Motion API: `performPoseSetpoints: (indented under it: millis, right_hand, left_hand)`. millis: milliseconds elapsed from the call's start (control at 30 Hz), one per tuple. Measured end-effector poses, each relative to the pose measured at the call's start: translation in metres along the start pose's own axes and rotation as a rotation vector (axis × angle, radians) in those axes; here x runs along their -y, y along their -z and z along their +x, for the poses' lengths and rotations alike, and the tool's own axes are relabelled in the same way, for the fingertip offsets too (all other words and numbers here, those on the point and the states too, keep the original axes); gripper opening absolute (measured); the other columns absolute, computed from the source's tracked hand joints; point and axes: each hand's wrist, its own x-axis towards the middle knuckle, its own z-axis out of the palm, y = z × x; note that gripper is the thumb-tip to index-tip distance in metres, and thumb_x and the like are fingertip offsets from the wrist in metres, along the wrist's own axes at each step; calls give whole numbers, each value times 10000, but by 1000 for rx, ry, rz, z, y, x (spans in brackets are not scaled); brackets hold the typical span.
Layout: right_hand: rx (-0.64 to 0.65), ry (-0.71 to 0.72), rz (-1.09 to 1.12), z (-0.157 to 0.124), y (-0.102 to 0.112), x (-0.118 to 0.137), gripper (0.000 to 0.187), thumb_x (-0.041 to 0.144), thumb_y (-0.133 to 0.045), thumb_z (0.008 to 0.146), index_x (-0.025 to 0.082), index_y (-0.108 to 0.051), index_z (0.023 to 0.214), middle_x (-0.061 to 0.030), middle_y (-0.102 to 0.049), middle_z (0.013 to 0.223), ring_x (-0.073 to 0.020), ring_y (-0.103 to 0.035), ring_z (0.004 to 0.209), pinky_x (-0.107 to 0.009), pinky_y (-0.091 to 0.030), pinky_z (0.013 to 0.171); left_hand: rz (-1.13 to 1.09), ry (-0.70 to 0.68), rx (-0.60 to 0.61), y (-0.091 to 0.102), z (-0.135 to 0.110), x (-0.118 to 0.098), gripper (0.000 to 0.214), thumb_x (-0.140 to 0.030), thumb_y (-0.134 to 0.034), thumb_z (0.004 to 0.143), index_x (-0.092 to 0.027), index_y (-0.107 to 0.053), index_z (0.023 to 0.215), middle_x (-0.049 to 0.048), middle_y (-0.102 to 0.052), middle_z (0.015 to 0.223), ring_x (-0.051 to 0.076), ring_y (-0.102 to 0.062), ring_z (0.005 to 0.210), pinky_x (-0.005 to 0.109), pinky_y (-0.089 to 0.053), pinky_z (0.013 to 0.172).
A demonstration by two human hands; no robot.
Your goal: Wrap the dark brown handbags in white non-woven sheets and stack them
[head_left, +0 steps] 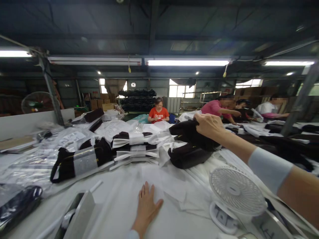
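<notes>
My left hand [146, 206] lies flat on the white sheet [119, 196] that covers the table, its fingers spread and nothing in them. Out to the right, my right hand [210, 126] is closed on the edge of a folded black garment [186, 132] at the top of a small pile. Beneath that one rests another black garment [189, 155]. Left of the pile sits a stack of folded black garments with white paper bands [136, 151]. A black bundle with a clear wrap [84, 159] is farther left.
A white desk fan [235, 192] stands at the right front, below my right forearm. Clear plastic bags [32, 169] cover the left side. A grey metal holder [77, 215] is at the front left. Across the tables are several people, one in a red shirt [159, 114].
</notes>
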Motion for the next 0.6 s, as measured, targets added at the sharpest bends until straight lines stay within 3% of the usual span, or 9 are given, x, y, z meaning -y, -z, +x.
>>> performPoseSetpoints:
  millis: [67,133,200,267,333,367,433,533,600]
  right_hand:
    - [3,-14,-8,-18,47,9,275,171,-491,841,88,-585,1086,-175,-683,963,-247,-636,886,-313,-352,705]
    - [20,-36,-23,-39,83,17,280,174,-506,816,83,-593,1065,-182,-681,940,-258,-646,868,-322,-370,712]
    - [35,-47,-28,-60,110,25,280,188,-522,795,85,-606,1042,-185,-679,925,-286,-655,888,-338,-396,728]
    - [92,-45,-20,-81,127,38,290,187,-545,768,70,-621,1022,-196,-680,898,-309,-662,899,-348,-425,733]
    - [219,-24,35,-106,136,60,307,182,-559,742,48,-641,1006,-212,-686,889,-313,-672,876,-342,-452,714]
    - [310,-11,91,-121,138,74,315,180,-563,731,45,-653,1001,-215,-692,896,-309,-678,858,-334,-463,698]
    - [518,8,273,-156,136,109,321,192,-580,711,69,-682,989,-200,-708,921,-292,-682,833,-310,-473,660]
    - [844,-15,664,-210,119,159,332,347,-670,698,136,-719,950,-123,-726,888,-248,-663,777,-261,-451,571]
    - [916,17,962,-239,100,178,416,516,-626,765,157,-720,953,-68,-718,827,-198,-640,723,-235,-429,550]
  left_hand:
    - [-111,-66,-56,13,-10,-9,715,-544,-490,842,-155,-438,1439,153,-191,1612,338,-91,1499,513,-36,1209]
    - [-387,-62,-109,34,-26,-23,709,-558,-456,866,-135,-431,1435,163,-229,1600,318,-154,1491,481,-83,1216]
    - [-776,40,-137,63,-48,-41,764,-630,-338,903,-148,-299,1495,166,-246,1593,294,-301,1446,433,-268,1174]
    - [-1079,130,-89,96,-74,-59,801,-706,-120,907,-217,-110,1541,153,-269,1587,268,-461,1350,398,-451,1040]
    - [-1262,124,28,127,-101,-73,840,-761,49,845,-304,-68,1539,126,-343,1557,256,-553,1262,401,-531,921]
    - [-1342,103,97,140,-114,-78,868,-793,62,817,-333,-121,1531,111,-401,1525,263,-572,1238,421,-544,897]
    - [-1470,87,227,156,-137,-79,892,-852,-66,805,-323,-334,1472,103,-542,1407,292,-594,1202,469,-543,905]
    - [-1417,256,261,154,-156,-50,783,-821,-415,785,-201,-626,1214,134,-700,1135,325,-640,1116,452,-534,932]
    - [-1196,308,158,141,-157,-15,698,-765,-562,734,-166,-672,1074,128,-726,1052,329,-637,1121,425,-514,973]
